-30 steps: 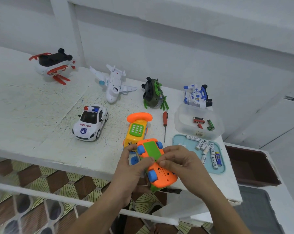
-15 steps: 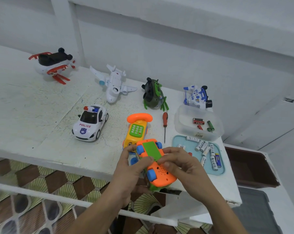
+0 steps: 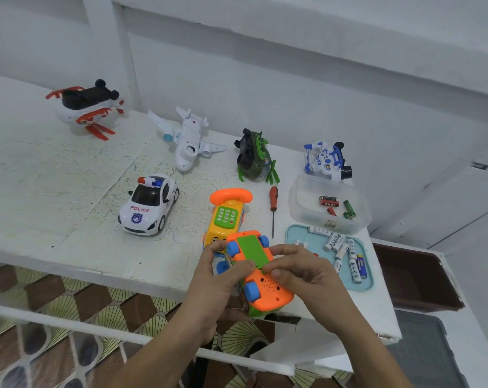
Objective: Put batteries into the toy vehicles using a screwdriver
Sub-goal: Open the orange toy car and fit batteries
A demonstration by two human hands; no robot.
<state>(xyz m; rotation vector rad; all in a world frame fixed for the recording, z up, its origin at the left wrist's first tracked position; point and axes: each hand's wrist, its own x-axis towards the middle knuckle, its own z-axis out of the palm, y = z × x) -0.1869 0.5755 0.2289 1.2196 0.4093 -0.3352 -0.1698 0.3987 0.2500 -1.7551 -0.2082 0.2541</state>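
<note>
An orange toy car (image 3: 268, 287) with blue wheels is held upside down over the table's front edge, its green battery cover (image 3: 249, 247) facing up. My left hand (image 3: 217, 278) grips its left side, thumb on the cover's near end. My right hand (image 3: 304, 273) grips the right side, thumb pressed at the cover's edge. A red-handled screwdriver (image 3: 273, 208) lies on the table just beyond. Several white batteries (image 3: 340, 247) lie on a light blue tray (image 3: 293, 233) to the right.
A yellow phone toy (image 3: 226, 217) sits right behind the car. A police car (image 3: 149, 205), white plane (image 3: 188, 138), green helicopter (image 3: 255, 156), blue-white toy (image 3: 325, 161) and red-white helicopter (image 3: 87, 107) stand on the white table (image 3: 55, 191). A clear tub (image 3: 301, 217) holds loose batteries.
Both hands stay on the orange car. My right thumb and fingers have shifted slightly along the green cover's near edge; the car has barely moved.
</note>
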